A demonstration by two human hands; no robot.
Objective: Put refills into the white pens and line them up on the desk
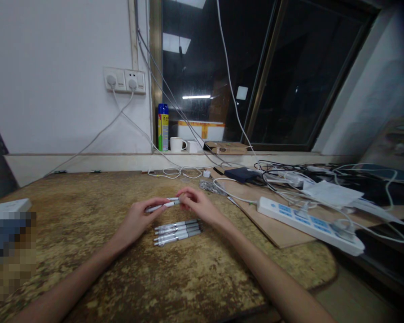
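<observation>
Two bare hands meet above a worn tabletop (121,287). The left hand (139,215) is closed around white-and-silver pens (163,206), apparently two, thumb on the near side and fingers on the far side, likely to steady them lengthwise. The right hand (198,205) curls at their other end; whether it pinches or merely touches, I cannot tell. Just below the grip, more pens (177,233) lie side by side, probably lined up to stay orderly and within reach. Crumpled clear plastic (212,187) sits beyond the right hand.
</observation>
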